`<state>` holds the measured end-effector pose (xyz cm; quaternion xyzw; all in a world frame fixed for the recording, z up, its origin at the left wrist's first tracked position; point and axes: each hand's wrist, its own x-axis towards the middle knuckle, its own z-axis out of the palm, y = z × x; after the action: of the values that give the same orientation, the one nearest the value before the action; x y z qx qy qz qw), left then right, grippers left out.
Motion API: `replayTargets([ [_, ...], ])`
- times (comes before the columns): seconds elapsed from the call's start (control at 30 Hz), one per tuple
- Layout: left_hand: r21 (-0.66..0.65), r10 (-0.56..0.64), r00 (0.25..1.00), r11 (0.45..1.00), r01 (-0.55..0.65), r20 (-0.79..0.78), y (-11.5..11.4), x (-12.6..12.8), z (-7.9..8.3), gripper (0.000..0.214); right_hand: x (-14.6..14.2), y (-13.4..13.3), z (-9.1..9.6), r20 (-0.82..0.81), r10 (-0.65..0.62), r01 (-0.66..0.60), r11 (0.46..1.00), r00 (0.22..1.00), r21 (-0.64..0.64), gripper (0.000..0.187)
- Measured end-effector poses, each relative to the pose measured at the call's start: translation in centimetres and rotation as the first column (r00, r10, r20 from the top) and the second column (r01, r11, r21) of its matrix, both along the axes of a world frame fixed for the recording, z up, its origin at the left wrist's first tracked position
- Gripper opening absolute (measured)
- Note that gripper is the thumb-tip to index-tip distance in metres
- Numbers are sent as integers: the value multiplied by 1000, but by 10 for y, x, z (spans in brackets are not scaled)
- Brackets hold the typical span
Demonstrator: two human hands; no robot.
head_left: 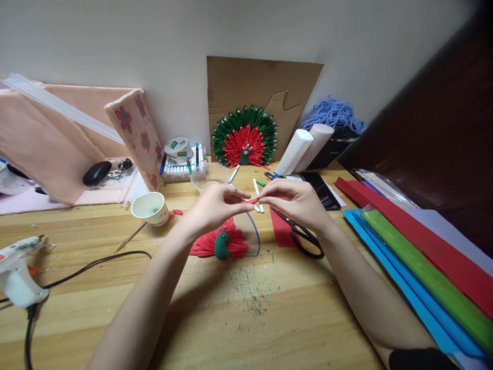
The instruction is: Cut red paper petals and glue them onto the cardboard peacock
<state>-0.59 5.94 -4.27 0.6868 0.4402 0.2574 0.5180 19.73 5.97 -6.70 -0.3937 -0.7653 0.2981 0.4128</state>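
Note:
My left hand (213,205) and my right hand (296,200) meet above the wooden table (246,313), both pinching a small red paper piece (253,201) between thumbs and fingertips. Just below them lies a half-made paper peacock (220,243) with red petals and a green body. Black scissors (302,235) rest on a red paper sheet (280,230) under my right hand. A finished red and green peacock (244,137) leans on brown cardboard (262,87) at the back wall.
A white glue gun (17,272) with a black cord sits at the left edge. A paper cup (151,208), a clear plastic bowl (210,176), a marker set (181,164) and white rolls (295,150) stand behind. Coloured paper strips (419,262) lie at right.

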Motion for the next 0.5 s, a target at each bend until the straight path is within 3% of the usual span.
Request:
replayTargets([
  [0.27, 52, 82, 995, 995, -85, 51, 0, 5, -1, 19, -1, 0, -1, -60, 24, -26, 999, 998, -42, 11],
  [0.5, 55, 82, 995, 995, -85, 63, -3, 6, 0, 24, -1, 0, -2, -71, 6, -9, 999, 997, -49, 12],
])
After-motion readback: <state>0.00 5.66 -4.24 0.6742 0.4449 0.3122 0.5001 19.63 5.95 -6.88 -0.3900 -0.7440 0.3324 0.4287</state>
